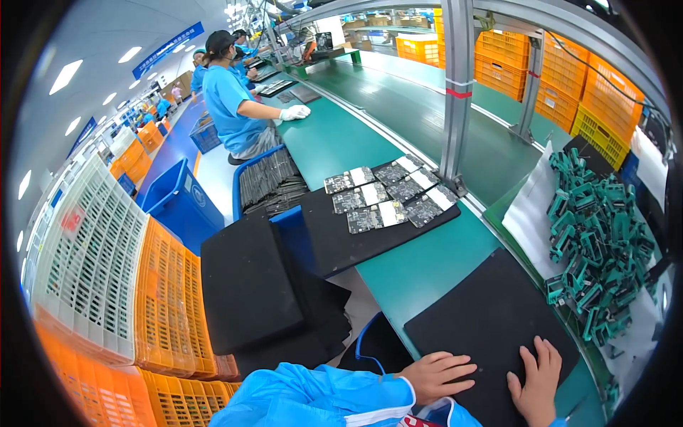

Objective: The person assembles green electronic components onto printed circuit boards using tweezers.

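Observation:
A black foam mat (491, 320) lies on the green bench in front of me. My left hand (435, 376) rests flat on its near left part, fingers stretched out and holding nothing. Farther right on the same mat, my right hand (538, 377) lies with fingers spread, also holding nothing. Ahead to the left, several dark circuit boards with white labels (384, 213) sit in rows on a second black mat (324, 238). To the right of my hands is a heap of green plastic parts (597, 242), partly over white foam sheeting (530, 213).
Black sheets (249, 285) are stacked at my left beside orange crates (167, 299) and a white crate (85, 263). A blue bin (186, 203) stands behind. A metal post (457, 92) rises from the bench's far side. A co-worker (235, 107) in blue sits farther along, one gloved hand on the bench.

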Tool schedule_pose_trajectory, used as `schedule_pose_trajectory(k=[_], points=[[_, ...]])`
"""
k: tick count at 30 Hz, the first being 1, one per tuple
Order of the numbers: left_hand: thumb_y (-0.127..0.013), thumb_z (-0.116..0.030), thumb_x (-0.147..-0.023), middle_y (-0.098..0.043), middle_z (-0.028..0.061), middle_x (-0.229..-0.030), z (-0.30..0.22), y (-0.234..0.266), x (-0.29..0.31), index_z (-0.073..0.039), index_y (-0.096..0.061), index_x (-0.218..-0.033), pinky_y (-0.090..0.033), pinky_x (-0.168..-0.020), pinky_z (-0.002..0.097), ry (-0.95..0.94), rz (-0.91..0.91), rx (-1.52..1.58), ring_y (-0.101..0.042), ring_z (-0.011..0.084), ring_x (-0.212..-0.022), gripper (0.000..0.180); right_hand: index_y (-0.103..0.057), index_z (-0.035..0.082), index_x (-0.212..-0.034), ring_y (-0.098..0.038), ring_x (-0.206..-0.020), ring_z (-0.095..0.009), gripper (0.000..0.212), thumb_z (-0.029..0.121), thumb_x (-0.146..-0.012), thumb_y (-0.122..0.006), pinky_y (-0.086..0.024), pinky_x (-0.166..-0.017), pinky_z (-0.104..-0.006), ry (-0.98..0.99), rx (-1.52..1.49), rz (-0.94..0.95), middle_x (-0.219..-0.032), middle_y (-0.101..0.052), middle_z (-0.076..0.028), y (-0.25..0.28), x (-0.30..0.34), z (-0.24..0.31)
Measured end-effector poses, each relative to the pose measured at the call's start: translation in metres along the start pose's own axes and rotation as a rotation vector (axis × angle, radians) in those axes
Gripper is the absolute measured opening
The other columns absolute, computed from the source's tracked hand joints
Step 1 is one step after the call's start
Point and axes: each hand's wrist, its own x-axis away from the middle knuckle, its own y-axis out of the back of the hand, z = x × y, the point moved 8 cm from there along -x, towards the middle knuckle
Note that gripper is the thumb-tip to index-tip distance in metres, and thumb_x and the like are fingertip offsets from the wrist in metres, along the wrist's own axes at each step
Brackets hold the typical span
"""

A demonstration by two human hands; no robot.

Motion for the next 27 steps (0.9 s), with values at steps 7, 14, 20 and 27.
schedule_pose_trajectory(k=[7,14,20,27], points=[[-0.075,-0.016,-0.076,-0.061,0.0139,-0.119,0.076,0.119,-0.043,-0.011,-0.068,-0.110,-0.049,-0.090,0.0457,0.150,-0.255,-0.260,-0.061,0.0343,-0.110,0.035,-0.067,0.006,-0.110,-0.064,-0.094,-0.035,0.031,0.024,-0.085,-0.073,-0.051,-0.084,-0.0447,0.307,-0.187,0.073,-0.098,-0.069,-0.014,0.024,-0.116,0.029],[-0.072,-0.023,-0.083,-0.058,0.0158,-0.126,0.207,0.175,-0.029,-0.007,-0.065,-0.121,-0.042,-0.099,0.0495,0.550,-0.339,-0.668,-0.053,0.0363,-0.121,0.041,-0.063,0.004,-0.122,-0.060,-0.108,-0.036,0.039,0.031,-0.093,-0.063,-0.050,-0.092,-0.0446,0.395,-0.170,-0.105,-0.113,-0.064,-0.017,-0.045,-0.304,0.071],[-0.068,-0.029,-0.088,-0.054,0.0148,-0.139,0.268,0.150,0.001,-0.008,-0.062,-0.128,-0.033,-0.111,0.0564,0.750,-0.221,-0.679,-0.045,0.0386,-0.134,0.045,-0.066,0.001,-0.106,-0.060,-0.103,-0.037,0.035,0.033,-0.095,-0.060,-0.051,-0.089,-0.0463,0.119,0.054,-0.115,-0.106,-0.063,-0.020,-0.134,-0.424,0.064],[-0.075,-0.023,-0.081,-0.060,0.0118,-0.121,0.245,0.170,0.001,-0.010,-0.069,-0.115,-0.037,-0.100,0.0496,0.722,-0.368,-0.656,-0.054,0.0327,-0.116,0.037,-0.071,0.004,-0.095,-0.058,-0.103,-0.033,0.032,0.035,-0.089,-0.065,-0.049,-0.084,-0.0467,-0.047,0.151,-0.333,-0.106,-0.062,-0.015,-0.132,-0.426,0.086]])
